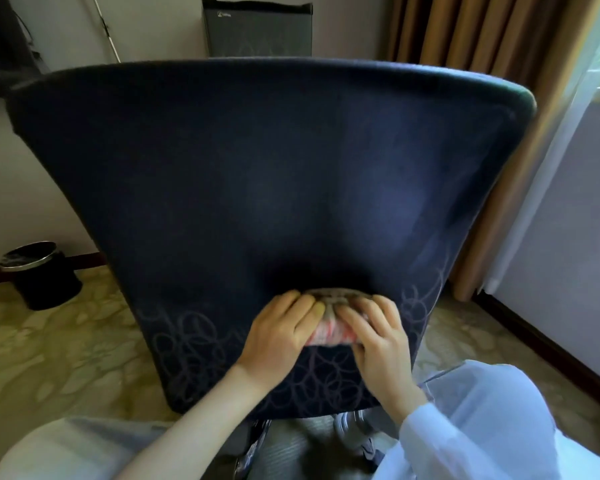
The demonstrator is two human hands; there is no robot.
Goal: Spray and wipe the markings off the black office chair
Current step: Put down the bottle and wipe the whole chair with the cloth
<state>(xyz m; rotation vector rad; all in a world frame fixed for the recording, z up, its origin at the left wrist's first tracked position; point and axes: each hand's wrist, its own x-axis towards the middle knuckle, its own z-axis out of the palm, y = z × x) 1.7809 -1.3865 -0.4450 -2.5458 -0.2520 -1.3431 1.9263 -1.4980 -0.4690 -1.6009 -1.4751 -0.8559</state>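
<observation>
The pale olive carpeted floor [49,358], mottled in pattern, carries a round black waste bin [45,275] with a shiny metal rim, left of the dark fabric office chair [257,168].
</observation>
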